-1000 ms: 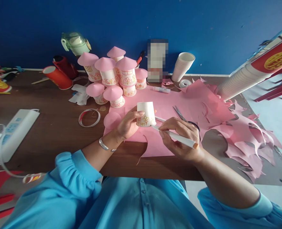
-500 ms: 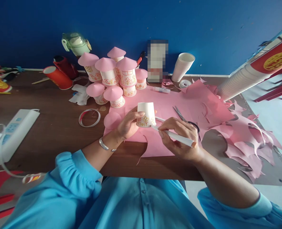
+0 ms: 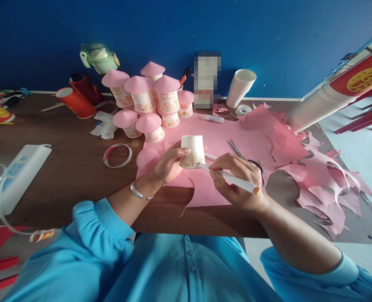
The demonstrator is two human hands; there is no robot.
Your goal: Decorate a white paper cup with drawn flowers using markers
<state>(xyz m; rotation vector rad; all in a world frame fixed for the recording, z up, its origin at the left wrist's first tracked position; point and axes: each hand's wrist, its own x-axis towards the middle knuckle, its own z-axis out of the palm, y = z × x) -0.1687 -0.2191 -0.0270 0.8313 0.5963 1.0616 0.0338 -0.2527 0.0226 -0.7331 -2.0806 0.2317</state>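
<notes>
Here's the left hand (image 3: pixel 170 163), reaching in from the left with the wrist angled up, thumb across the side of a white paper cup (image 3: pixel 192 152), fingers wrapped behind it. The cup is held mouth-down above the pink paper (image 3: pixel 211 134), smooth and tapered, yellow and orange flowers drawn near its rim. Over comes the right hand (image 3: pixel 239 180), knuckles up, fingers bent, pinching a slim white marker (image 3: pixel 234 179) that slants down to the left, its tip at the cup's decorated lower edge!

Just beyond the left hand, a flat pink disc (image 3: pixel 147 159); behind that, a cluster of decorated cups (image 3: pixel 170 100) under pointed pink paper cones. Metal scissors (image 3: pixel 236 150) lie open near the right hand, and curved, jagged paper scraps (image 3: pixel 327 188) spread over the right of the brown, wood-grained counter (image 3: pixel 75 138). A glossy tape roll (image 3: pixel 117 156) lies flat on the left.
</notes>
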